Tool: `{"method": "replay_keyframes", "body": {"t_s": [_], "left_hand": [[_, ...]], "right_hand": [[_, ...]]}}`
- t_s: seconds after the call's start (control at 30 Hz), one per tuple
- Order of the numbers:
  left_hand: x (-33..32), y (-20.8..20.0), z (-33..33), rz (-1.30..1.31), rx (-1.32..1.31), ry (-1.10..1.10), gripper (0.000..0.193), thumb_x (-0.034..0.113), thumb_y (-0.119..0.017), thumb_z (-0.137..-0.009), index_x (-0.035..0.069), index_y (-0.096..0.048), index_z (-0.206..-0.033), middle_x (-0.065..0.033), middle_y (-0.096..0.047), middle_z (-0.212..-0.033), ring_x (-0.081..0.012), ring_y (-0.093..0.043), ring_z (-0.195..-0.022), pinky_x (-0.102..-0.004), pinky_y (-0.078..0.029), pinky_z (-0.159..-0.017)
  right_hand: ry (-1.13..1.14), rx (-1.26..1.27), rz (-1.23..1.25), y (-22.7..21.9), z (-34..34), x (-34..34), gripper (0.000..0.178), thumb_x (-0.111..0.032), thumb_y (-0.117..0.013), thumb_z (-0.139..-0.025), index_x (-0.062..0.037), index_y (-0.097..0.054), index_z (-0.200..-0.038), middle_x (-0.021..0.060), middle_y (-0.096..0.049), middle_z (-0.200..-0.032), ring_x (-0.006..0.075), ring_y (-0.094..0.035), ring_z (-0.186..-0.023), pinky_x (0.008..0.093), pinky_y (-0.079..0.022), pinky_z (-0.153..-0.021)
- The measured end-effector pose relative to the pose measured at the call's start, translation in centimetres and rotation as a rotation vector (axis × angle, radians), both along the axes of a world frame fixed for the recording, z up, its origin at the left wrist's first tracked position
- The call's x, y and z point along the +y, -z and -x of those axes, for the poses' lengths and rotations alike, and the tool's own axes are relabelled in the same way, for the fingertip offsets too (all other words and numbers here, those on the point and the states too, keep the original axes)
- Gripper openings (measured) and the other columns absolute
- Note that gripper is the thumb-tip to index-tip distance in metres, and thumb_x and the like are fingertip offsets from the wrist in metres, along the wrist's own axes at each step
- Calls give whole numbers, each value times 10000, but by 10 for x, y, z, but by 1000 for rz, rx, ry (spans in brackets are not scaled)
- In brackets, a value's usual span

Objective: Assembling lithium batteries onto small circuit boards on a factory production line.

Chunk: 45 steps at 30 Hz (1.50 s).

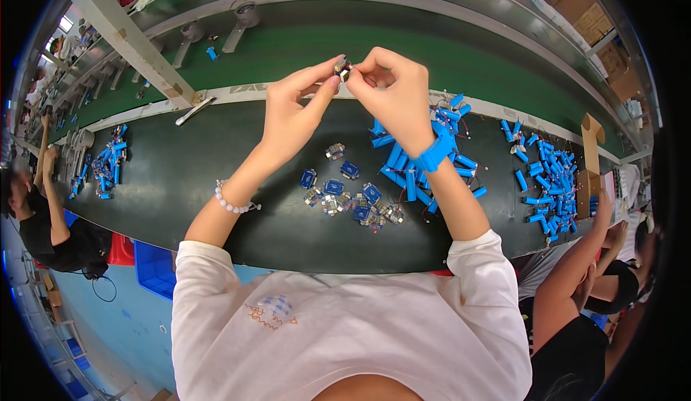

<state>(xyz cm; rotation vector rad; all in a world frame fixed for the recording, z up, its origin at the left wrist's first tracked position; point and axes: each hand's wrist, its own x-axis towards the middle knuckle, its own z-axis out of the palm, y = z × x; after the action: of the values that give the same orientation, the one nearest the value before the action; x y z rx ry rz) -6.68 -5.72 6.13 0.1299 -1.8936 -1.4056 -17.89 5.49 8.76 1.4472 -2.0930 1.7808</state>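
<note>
A small circuit board (341,64) with a pale connector is pinched between the thumb and fingers of my left hand (294,110), raised over the far side of the bench. My right hand (394,88) is closed in a pinch at the board's right side; what its fingertips grip is too small to make out. Below, on the bench, lies a loose group of small blue circuit boards (333,187). Right of these, partly behind my right wrist, is a heap of blue cylindrical battery cells (411,184) with thin wires.
Beyond the dark bench (173,178) runs a green conveyor belt (309,30) behind a pale rail. Further battery heaps lie at left (108,160) and right (553,178). A cardboard box (590,156) stands at right. Co-workers sit on both sides, and a post (129,34) rises at left.
</note>
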Motion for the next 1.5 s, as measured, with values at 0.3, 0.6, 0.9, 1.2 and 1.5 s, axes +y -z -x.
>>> {"method": "replay_keyframes", "body": {"t_s": [0.3,0.6,0.9,1.2,1.5], "left_hand": [[-4,-11,-4,321,7,-25,255,-46,-599,-815,-10,-650,-1063,-117,-676,-913,-185,-675,-840,-276,-535,-774],[-14,-9,-2,303,-20,12,238,-48,-581,-820,-27,-633,-1051,-116,-665,-915,-179,-667,-865,-291,-536,-793],[-12,-10,-8,246,-74,69,231,-38,-565,-839,-59,-610,-1064,-109,-647,-966,-161,-637,-906,-296,-508,-861],[-11,-16,-8,285,-35,69,198,-37,-590,-809,-45,-636,-1001,-122,-669,-914,-180,-672,-843,-283,-543,-773],[-36,15,-21,-302,-167,271,231,52,-546,-913,-53,-585,-1115,-106,-643,-1064,-159,-630,-961,-291,-510,-866]], "right_hand": [[-26,-52,-94,-12,-7,9,145,-113,-654,-726,-6,-590,-653,95,-589,-561,182,-595,-511,279,-455,-509],[-166,-93,-104,-5,-2,3,72,-2,-596,-798,66,-581,-778,81,-644,-679,137,-662,-605,235,-534,-530],[-179,-182,-106,-5,-9,4,64,15,-593,-809,78,-581,-804,94,-648,-695,153,-677,-648,248,-540,-563],[-193,-95,-124,-9,-4,9,66,11,-592,-817,74,-597,-836,102,-659,-715,183,-690,-676,245,-535,-594],[-336,-190,-294,-6,10,-14,98,-42,-618,-826,53,-617,-849,107,-668,-728,189,-690,-698,272,-532,-611]]}}
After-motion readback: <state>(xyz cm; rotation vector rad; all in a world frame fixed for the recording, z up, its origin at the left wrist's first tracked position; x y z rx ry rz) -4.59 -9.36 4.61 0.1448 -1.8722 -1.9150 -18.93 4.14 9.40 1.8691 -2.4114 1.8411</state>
